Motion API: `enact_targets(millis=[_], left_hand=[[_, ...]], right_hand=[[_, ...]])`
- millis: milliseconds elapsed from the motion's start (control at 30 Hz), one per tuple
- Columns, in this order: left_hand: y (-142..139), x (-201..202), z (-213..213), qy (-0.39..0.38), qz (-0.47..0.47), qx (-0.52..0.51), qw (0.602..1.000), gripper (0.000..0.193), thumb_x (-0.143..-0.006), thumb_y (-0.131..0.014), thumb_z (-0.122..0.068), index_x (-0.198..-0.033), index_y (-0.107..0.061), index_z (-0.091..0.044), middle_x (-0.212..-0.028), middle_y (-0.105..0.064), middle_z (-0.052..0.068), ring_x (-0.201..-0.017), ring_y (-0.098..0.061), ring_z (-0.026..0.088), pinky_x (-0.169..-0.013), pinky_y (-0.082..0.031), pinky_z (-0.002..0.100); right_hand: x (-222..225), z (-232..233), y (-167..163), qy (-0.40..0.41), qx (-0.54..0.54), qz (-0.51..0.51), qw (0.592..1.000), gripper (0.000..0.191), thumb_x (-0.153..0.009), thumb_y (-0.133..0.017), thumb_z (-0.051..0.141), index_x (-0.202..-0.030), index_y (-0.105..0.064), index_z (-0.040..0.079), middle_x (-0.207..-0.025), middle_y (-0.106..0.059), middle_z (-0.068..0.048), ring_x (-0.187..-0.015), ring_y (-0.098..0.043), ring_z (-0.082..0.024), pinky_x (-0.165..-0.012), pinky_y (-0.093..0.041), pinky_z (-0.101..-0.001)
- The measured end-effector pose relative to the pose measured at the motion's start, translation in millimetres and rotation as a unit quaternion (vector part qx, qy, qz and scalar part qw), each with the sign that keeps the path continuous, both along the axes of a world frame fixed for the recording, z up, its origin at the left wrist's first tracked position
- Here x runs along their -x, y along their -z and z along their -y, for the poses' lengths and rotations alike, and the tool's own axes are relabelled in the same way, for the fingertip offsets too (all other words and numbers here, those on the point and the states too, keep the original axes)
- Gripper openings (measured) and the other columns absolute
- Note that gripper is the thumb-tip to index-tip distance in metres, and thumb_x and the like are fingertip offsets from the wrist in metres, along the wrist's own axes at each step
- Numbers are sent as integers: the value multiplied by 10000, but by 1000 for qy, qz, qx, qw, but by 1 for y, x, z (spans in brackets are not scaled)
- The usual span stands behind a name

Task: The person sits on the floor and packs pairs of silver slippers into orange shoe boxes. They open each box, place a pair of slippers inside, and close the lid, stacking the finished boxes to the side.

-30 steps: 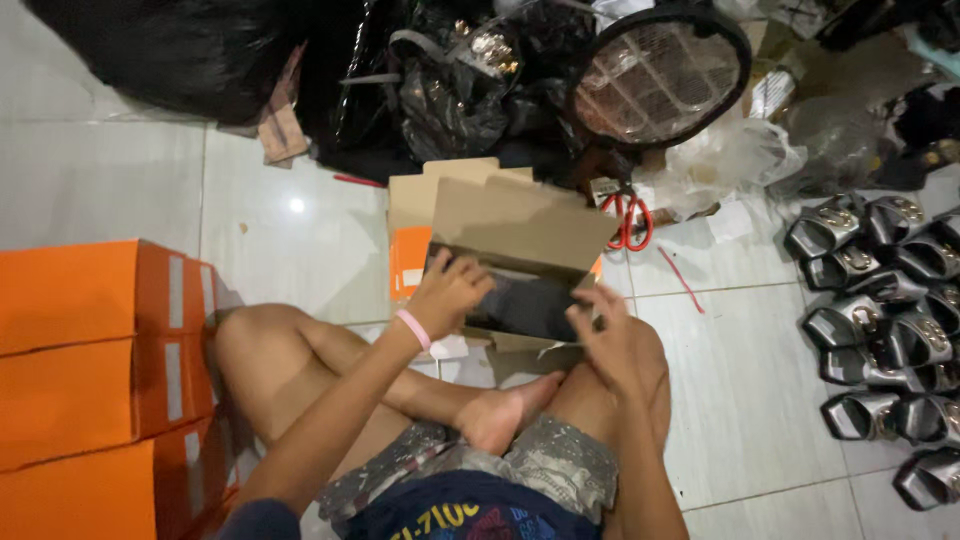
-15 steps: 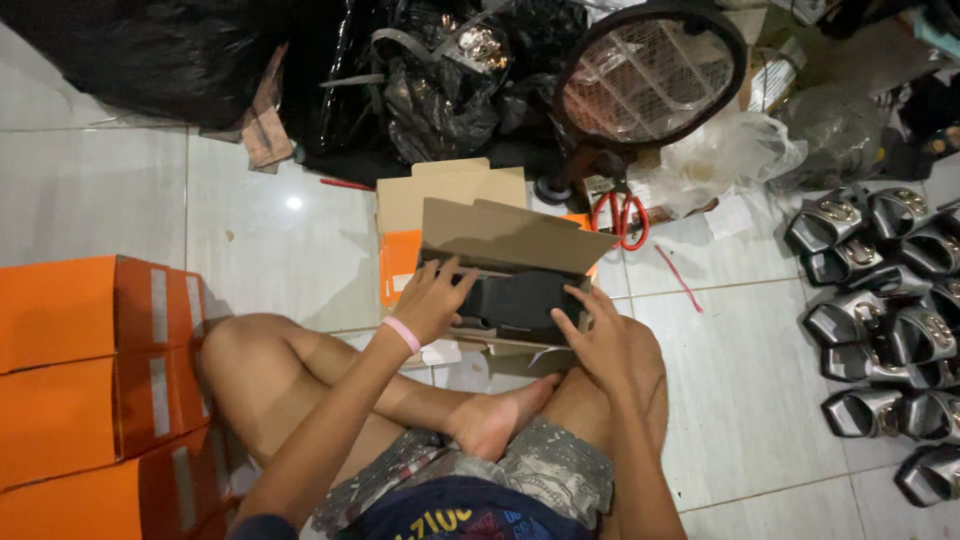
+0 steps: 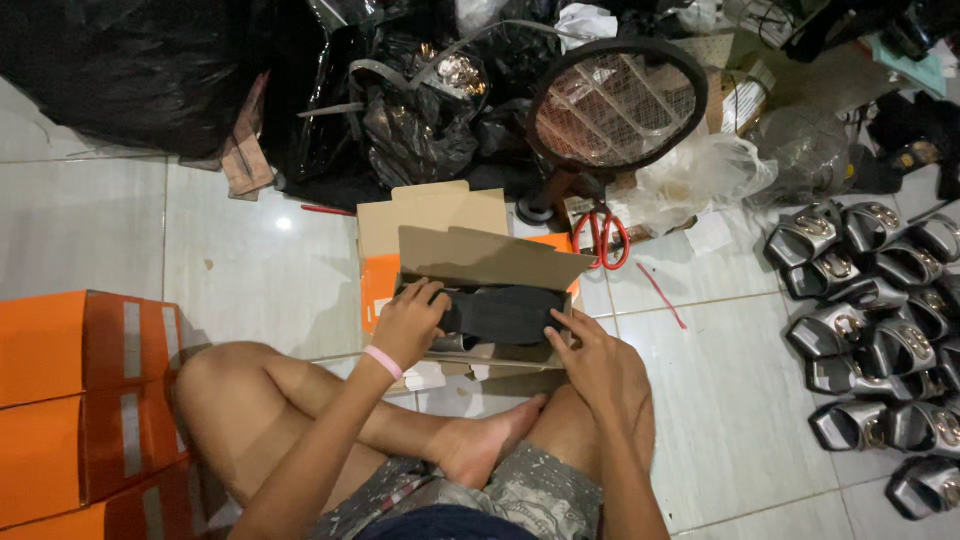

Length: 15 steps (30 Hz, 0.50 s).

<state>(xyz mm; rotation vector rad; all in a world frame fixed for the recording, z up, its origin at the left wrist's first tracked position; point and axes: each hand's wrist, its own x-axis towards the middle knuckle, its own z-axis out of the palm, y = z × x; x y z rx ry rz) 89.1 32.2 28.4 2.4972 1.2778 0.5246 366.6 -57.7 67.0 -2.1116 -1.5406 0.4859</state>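
Landmark: the open brown cardboard shoe box (image 3: pixel 480 262) with orange outer walls stands on the white tiled floor (image 3: pixel 250 270), just in front of the person's crossed bare legs (image 3: pixel 330 420); its lid flap stands up behind.

Far left of the box: three closed orange cardboard boxes (image 3: pixel 85 400) are stacked at the picture's edge, touching the person's knee side.

Behind the box, to the left: big black plastic bags (image 3: pixel 150 70) lie in a heap on the floor.

Left hand (image 3: pixel 412 322): it has a pink band on the wrist and rests on the left end of the dark flat sole-like piece (image 3: pixel 505 312) inside the box; the fingers are bent and press on this piece from above.

Dark piece: it lies across the box opening, between both hands, with a grey shoe part under it, half hidden.

Right hand (image 3: pixel 590 355): it is at the right edge of the box; the fingers are spread and the tips touch the right end of the dark piece. I cannot tell if they truly grip it.

Behind the box, to the right: red-handled scissors (image 3: pixel 600 235) lie on the floor, near a round black fan guard (image 3: pixel 615 100).

Far right of the box: many grey sandals with gold buckles (image 3: pixel 880 330) lie in rows, well apart from the box.
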Motion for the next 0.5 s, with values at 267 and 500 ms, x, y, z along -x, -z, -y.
enact_targets(millis=[267,500], left_hand=[[17,-14,-10,15,-106,126,986,676,-650,-907,-176,-1216,-562,-42,-1251,-585,168,-1253,-540,377,-958,-531,447],[4,32,21,37,93,-30,995,521,-762,-837,-159,-1213,-582,-98,-1490,-481,255,-1368,-457,408,-1143,-379,485]], right_hand=[[-1,-3,-20,-53,107,104,987,378,-956,-620,451,-1266,-741,273,-1296,-693,-90,-976,-722,-326,-826,-565,-435],[-24,11,-30,-163,186,111,962,587,-903,-623,456,-1463,-495,330,-1601,-404,-38,-1227,-631,-265,-885,-564,-432]])
